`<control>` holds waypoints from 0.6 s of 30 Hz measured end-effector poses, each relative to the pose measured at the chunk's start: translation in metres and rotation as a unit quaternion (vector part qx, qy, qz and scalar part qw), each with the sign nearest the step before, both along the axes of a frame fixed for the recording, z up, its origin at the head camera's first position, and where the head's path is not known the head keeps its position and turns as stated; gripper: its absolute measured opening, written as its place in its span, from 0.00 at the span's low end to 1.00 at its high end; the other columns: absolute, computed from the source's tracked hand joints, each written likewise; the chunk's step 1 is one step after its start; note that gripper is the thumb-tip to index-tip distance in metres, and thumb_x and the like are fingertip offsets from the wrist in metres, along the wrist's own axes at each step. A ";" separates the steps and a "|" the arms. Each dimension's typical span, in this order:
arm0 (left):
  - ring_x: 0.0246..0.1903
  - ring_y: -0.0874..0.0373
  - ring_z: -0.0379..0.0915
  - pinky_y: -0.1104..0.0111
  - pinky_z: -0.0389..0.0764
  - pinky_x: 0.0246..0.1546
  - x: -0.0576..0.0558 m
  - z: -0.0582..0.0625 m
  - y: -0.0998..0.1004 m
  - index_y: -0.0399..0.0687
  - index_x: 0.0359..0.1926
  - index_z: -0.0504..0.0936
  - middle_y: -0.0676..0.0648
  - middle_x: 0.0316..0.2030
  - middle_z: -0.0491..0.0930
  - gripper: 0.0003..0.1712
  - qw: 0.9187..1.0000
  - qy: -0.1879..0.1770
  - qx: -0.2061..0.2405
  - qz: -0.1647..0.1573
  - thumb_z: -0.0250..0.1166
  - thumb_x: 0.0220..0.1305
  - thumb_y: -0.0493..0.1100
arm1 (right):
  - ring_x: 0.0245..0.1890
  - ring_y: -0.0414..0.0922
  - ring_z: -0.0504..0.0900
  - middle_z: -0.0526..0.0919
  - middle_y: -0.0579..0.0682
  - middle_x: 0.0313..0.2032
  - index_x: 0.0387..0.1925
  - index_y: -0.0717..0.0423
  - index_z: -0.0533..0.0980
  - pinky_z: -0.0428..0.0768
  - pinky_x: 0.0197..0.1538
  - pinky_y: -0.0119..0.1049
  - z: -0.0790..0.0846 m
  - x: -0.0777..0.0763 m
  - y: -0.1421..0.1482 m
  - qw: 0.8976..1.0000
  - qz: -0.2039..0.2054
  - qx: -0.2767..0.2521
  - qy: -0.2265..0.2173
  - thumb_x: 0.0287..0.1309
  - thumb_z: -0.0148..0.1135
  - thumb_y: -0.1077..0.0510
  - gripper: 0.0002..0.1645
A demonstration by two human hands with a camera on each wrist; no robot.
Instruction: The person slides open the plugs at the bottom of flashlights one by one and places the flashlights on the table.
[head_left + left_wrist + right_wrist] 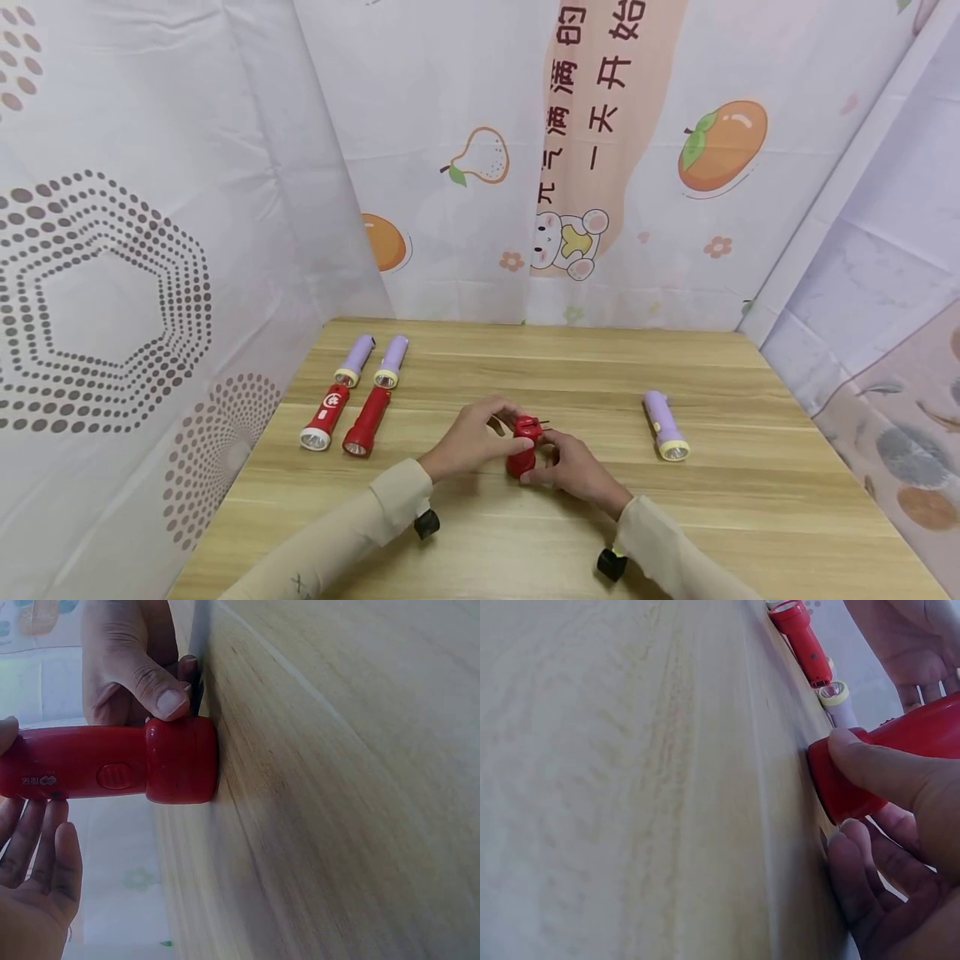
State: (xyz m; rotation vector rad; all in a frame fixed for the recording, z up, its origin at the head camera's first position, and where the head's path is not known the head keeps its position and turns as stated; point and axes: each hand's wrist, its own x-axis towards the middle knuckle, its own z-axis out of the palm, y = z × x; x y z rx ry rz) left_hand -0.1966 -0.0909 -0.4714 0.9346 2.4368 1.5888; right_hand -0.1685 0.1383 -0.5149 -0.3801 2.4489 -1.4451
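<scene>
A pale wood-grain tabletop (750,508) meets white, fruit-printed cloth (450,75). At left, two lavender plastic flashlights (393,354) lie beyond two red plastic flashlights (367,422). At centre, the left hand (474,439), partly curled, holds the tail of a glossy red flashlight (90,761), upright, head down, thin prongs (546,423) jutting right. The right hand (576,469), loosely bent, pinches its head; keeping that base steady and fingertips off the prongs seems wise. Another lavender flashlight (662,419) lies right.

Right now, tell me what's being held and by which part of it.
One red torch: the right grip holds its head, the left grip its body near the tail.
</scene>
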 end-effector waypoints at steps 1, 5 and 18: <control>0.44 0.55 0.81 0.60 0.83 0.46 0.000 0.000 0.000 0.58 0.50 0.85 0.61 0.42 0.83 0.18 1.000 0.001 0.000 0.002 0.77 0.60 0.52 | 0.23 0.43 0.76 0.81 0.49 0.33 0.56 0.56 0.78 0.76 0.24 0.33 0.000 0.000 0.000 1.000 -0.001 -0.002 0.002 0.51 0.82 0.50 0.33; 0.44 0.53 0.82 0.63 0.83 0.45 0.000 0.001 0.002 0.56 0.50 0.86 0.61 0.41 0.83 0.18 1.000 0.007 0.000 0.011 0.77 0.61 0.51 | 0.23 0.42 0.76 0.81 0.49 0.35 0.54 0.56 0.79 0.75 0.24 0.32 0.000 0.001 0.001 1.000 -0.002 -0.005 0.005 0.51 0.82 0.50 0.31; 0.41 0.61 0.81 0.66 0.83 0.42 -0.005 0.000 0.008 0.59 0.51 0.87 0.60 0.42 0.85 0.17 0.999 -0.020 0.012 0.027 0.75 0.63 0.54 | 0.32 0.46 0.79 0.83 0.53 0.43 0.54 0.60 0.77 0.81 0.28 0.36 0.003 0.006 0.006 0.999 0.005 -0.046 -0.022 0.56 0.78 0.52 0.28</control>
